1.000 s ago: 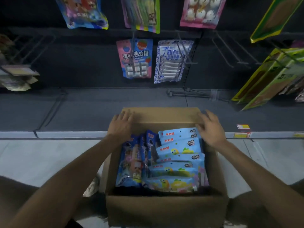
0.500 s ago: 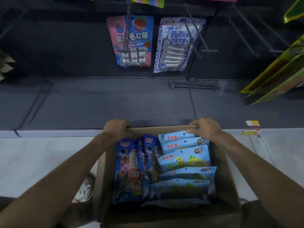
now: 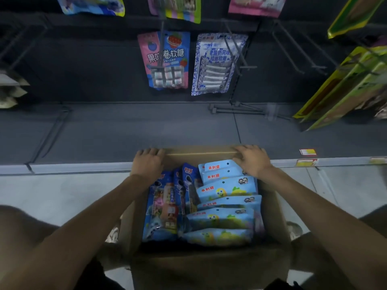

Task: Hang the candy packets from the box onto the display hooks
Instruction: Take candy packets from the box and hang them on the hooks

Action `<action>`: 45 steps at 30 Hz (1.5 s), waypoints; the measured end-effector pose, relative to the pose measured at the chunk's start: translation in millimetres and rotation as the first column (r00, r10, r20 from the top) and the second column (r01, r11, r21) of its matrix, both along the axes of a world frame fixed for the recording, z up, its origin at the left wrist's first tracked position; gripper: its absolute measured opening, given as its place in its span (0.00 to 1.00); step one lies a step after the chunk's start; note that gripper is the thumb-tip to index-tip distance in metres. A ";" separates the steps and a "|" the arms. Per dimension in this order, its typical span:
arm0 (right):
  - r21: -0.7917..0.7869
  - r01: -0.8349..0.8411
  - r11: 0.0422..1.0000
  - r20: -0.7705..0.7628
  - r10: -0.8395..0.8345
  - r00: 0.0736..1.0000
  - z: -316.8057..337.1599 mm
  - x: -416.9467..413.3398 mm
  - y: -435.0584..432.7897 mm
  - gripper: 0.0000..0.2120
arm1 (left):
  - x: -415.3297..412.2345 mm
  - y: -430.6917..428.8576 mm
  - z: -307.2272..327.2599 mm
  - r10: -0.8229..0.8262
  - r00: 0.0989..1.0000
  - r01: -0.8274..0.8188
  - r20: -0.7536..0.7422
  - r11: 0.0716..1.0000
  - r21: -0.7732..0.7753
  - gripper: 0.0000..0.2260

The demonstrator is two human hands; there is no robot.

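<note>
An open cardboard box [image 3: 274, 222] stands on the floor in front of me. Several light blue candy packets [image 3: 227, 190] lie stacked on its right side, and darker blue packets [image 3: 165, 208] stand on edge at its left. My left hand [image 3: 147, 163] grips the far left corner of the box's back flap. My right hand [image 3: 252, 159] grips the same flap at the far right. Bare display hooks [image 3: 236, 53] stick out of the dark panel above, beside a pink-and-blue packet [image 3: 166, 59] and a white-and-blue packet [image 3: 215, 63] that hang there.
A dark base shelf [image 3: 125, 130] runs under the hooks, with a loose hook bar [image 3: 236, 109] lying on it. Green-yellow packs [image 3: 343, 86] hang at the right, pale packets [image 3: 10, 88] at the left. More packets [image 3: 178, 7] hang along the top row. Price tags [image 3: 307, 152] sit right.
The view dipped down and came back up. Both hands stay on the box's far flap, and the box has shifted a little toward me.
</note>
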State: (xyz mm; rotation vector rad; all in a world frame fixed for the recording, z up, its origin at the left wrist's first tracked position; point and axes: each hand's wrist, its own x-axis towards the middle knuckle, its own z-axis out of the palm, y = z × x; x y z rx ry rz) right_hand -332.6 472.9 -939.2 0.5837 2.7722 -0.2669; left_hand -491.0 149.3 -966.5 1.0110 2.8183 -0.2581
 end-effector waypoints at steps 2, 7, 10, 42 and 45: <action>-0.010 -0.025 1.000 -0.032 0.025 0.999 6.7 13.1 -5.6 0.24 | 10.0 -6.2 9.8 -0.036 0.999 0.036 -0.019 0.999 -0.010 0.24; -0.073 -0.088 0.993 -0.075 0.083 0.994 34.2 35.9 -14.5 0.23 | 30.1 -15.3 37.5 -0.143 0.989 0.144 -0.042 0.990 0.014 0.23; -0.014 -0.243 0.970 0.000 0.243 0.970 47.6 47.0 -16.5 0.21 | 38.8 -15.8 50.7 -0.245 0.966 0.251 -0.085 0.965 0.070 0.20; -0.696 0.041 0.717 -0.203 -0.251 0.946 62.4 49.1 -12.2 0.11 | 73.5 66.2 30.6 -0.116 0.622 -0.405 0.775 0.800 0.444 0.11; -0.872 0.013 0.489 -0.254 -0.477 0.841 86.1 44.8 -13.6 0.03 | 70.0 65.6 49.9 -0.236 0.413 -0.691 0.880 0.548 0.471 0.15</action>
